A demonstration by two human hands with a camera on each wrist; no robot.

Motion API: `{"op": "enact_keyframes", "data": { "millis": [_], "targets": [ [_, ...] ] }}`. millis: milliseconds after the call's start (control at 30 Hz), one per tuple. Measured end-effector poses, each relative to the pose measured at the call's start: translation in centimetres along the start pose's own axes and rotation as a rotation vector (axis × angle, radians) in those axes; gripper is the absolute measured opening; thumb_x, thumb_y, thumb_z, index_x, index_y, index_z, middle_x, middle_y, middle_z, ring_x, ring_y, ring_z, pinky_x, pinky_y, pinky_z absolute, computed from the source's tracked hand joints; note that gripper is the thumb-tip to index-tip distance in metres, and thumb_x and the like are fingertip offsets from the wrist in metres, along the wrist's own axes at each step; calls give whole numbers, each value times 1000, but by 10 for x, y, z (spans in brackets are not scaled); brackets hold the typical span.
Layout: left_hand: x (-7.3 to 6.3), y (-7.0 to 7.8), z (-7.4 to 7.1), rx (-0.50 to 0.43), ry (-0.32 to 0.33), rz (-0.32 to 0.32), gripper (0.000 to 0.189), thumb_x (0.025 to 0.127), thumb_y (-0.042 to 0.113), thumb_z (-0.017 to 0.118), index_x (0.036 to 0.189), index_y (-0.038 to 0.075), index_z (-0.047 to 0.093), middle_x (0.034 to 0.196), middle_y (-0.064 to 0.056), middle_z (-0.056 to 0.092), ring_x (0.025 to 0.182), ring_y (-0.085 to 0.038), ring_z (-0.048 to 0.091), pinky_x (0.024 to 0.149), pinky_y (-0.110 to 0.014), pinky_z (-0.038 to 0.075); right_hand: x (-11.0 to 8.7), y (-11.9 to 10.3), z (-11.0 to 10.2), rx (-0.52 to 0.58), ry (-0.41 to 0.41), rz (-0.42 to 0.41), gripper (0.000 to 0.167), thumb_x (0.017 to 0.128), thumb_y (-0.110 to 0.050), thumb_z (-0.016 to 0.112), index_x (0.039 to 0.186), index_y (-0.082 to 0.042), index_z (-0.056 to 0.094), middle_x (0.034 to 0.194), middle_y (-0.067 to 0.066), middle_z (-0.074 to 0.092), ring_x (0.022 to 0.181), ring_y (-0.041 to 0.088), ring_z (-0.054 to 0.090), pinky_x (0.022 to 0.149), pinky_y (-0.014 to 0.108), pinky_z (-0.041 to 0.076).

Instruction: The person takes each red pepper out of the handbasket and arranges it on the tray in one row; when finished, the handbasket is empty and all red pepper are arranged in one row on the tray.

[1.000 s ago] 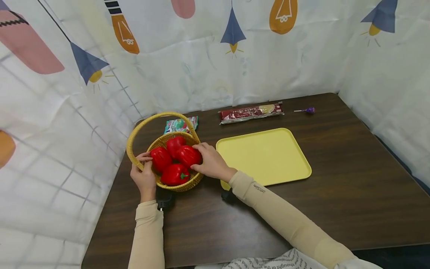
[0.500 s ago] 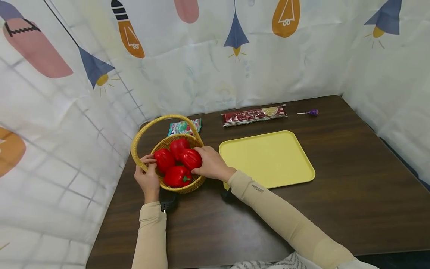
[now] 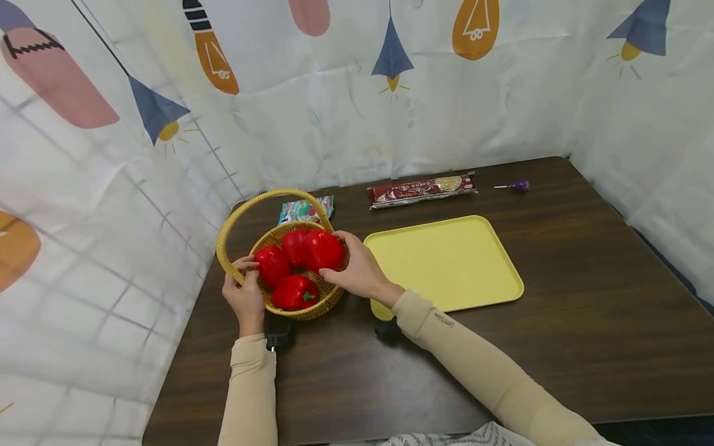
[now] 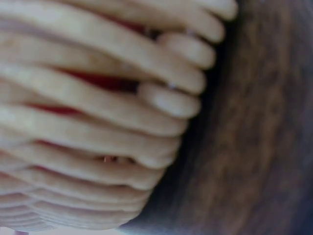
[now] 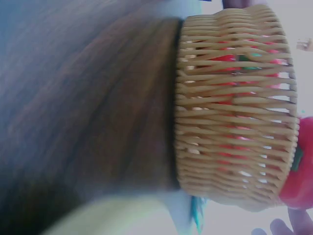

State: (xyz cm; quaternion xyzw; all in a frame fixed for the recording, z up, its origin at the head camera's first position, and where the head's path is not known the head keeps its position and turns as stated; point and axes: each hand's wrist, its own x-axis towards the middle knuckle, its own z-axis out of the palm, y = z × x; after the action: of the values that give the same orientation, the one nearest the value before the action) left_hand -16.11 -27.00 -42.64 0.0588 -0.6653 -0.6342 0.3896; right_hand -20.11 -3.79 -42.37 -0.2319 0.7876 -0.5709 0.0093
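Note:
A yellow wicker basket [image 3: 304, 314] with a tall arched handle [image 3: 268, 197] stands on the table's left side. My left hand [image 3: 245, 301] grips it where the handle meets the rim. Inside lie red bell peppers, among them a front one [image 3: 294, 293] with a green stem and a left one [image 3: 272, 265]. My right hand [image 3: 361, 267] holds another red bell pepper [image 3: 325, 251], thumb and fingers round its right side, raised at the basket's right rim. In the right wrist view that pepper [image 5: 301, 171] shows past the rim beside fingertips [image 5: 293, 223]. The left wrist view shows only blurred basket weave [image 4: 88, 122] and tabletop.
Right of the basket lies a yellow tray [image 3: 440, 266]. Behind it are a dark red spaghetti packet [image 3: 421, 191] and a purple lollipop [image 3: 521, 185]. A colourful small bag [image 3: 304, 209] lies behind the basket. Printed curtains [image 3: 312, 124] border the table at back and sides.
My right hand has drawn the pepper up and slightly right from among the others, opening a gap in the basket. The left hand keeps its hold on the basket.

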Motion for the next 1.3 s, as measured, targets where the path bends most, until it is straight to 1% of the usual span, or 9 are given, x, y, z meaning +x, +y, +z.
{"op": "enact_keyframes", "data": {
  "millis": [167,300,467,633,700,900,1067,1167,1300],
  "targets": [
    [1,-2,0,12,0,1,15,86,-13,50,92,-24,58,109,-38,57,105,-34,56,94,-26,45,-2,1,-13,21,25,-20,74,76,-25,76,140,-15,41,128,1,51,110,18,53,84,36,54],
    [4,-14,-1,4,-3,-2,16,87,-13,48,95,-22,59,110,-34,58,105,-29,57,92,-25,45,-1,5,-24,4,43,-17,71,78,-27,74,141,-17,41,127,3,47,110,19,52,83,38,54],
    [7,-30,0,-13,7,6,19,87,-15,44,97,-20,60,108,-25,61,106,-23,57,93,-25,45,4,9,-44,-13,47,13,71,79,-29,73,142,-21,42,126,8,43,111,25,52,82,41,55],
    [7,-35,1,-9,15,16,19,87,-15,45,97,-19,60,106,-20,63,105,-22,58,93,-26,45,8,10,-71,-41,13,51,73,81,-30,74,146,-21,41,128,9,42,113,28,52,81,42,55],
    [7,-34,1,-13,13,10,19,87,-15,45,98,-19,59,107,-23,62,106,-23,57,93,-26,45,9,11,-80,-53,-10,53,75,82,-29,74,147,-20,39,132,10,42,115,28,51,82,41,55],
    [0,-11,2,-9,-4,-12,18,87,-14,46,99,-22,57,111,-33,57,105,-27,57,93,-25,45,7,22,-97,-54,-27,56,77,83,-26,76,149,-17,36,142,8,42,118,26,48,84,40,55],
    [-1,-6,2,-4,2,4,18,86,-15,45,97,-23,57,110,-34,57,103,-26,57,91,-24,45,-3,37,-99,5,21,109,76,84,-26,76,149,-15,36,144,7,43,122,30,47,86,43,54],
    [-1,-4,1,2,5,18,18,87,-15,45,97,-23,57,109,-34,57,104,-27,57,92,-25,45,-9,46,-102,12,72,141,75,84,-28,76,147,-14,37,141,9,47,122,31,49,88,44,53],
    [-1,-2,0,24,-3,8,18,87,-15,45,99,-22,58,110,-33,58,105,-27,57,93,-26,45,-16,56,-108,54,149,171,75,83,-30,77,145,-11,38,136,11,50,121,30,50,92,45,51]
  ]
}}
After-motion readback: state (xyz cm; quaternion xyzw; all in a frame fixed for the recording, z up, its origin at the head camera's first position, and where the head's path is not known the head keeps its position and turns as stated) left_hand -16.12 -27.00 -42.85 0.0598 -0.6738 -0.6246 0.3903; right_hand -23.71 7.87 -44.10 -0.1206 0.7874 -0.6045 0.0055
